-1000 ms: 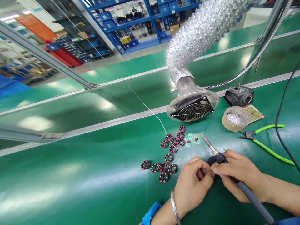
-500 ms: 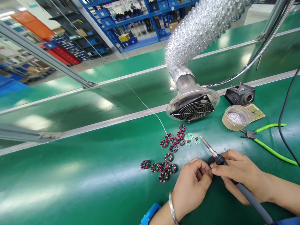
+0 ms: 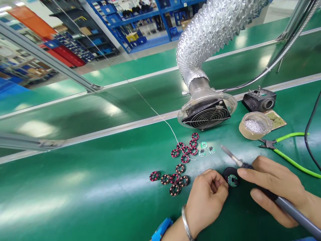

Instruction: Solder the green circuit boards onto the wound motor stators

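My left hand (image 3: 207,201) is closed, its fingertips pinching the edge of a round black part with a small green circuit board (image 3: 232,180) on its face. My right hand (image 3: 278,190) wraps round the handle of a soldering iron (image 3: 232,156), whose tip is a little blurred and points up and left above the bench. Beyond my left hand lie several ring-shaped coils (image 3: 175,178) with red or copper windings. Three loose small green boards (image 3: 204,145) rest beside them. A thin solder wire (image 3: 173,131) hangs down, its end among the coils.
A fume extractor (image 3: 207,115) on a silver flexible duct (image 3: 198,40) hangs over the bench's back. At the right are a black iron stand (image 3: 259,99), a round tub of metal shavings (image 3: 255,126), a sponge (image 3: 276,119), green-handled cutters (image 3: 291,157) and a black cable (image 3: 309,130).
My right hand has moved right with the soldering iron, away from my left fingers. The black part with the green board now shows. My left hand has barely moved.
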{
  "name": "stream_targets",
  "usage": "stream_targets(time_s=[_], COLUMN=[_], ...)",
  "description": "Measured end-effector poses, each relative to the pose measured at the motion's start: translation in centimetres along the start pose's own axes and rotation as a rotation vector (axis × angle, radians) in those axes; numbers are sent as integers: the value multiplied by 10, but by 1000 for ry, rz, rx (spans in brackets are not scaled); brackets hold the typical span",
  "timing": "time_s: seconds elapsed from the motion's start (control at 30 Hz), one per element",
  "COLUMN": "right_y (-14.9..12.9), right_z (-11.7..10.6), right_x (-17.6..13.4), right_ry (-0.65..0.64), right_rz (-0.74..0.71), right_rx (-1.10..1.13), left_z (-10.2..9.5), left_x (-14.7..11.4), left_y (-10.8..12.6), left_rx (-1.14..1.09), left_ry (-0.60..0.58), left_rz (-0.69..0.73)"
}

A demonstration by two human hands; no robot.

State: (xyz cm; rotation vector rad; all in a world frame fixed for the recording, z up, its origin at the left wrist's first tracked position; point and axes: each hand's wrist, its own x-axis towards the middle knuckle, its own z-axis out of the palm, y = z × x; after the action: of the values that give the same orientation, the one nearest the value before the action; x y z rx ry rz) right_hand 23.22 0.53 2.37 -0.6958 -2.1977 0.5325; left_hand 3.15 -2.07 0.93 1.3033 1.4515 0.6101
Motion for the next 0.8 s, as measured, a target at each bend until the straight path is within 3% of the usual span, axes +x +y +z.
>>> stream_targets(time_s=[0.3,0.8], right_y=[-28,-28], right_z=[-14,-13], right_x=[9,12], right_ry=[-4,-38], right_rz=[173,169], right_rx=[68,101], left_z=[1,1], left_x=[2,1], left_y=[1,5], left_rx=[51,79], left_ry=[2,2], left_rz=[-23,-36])
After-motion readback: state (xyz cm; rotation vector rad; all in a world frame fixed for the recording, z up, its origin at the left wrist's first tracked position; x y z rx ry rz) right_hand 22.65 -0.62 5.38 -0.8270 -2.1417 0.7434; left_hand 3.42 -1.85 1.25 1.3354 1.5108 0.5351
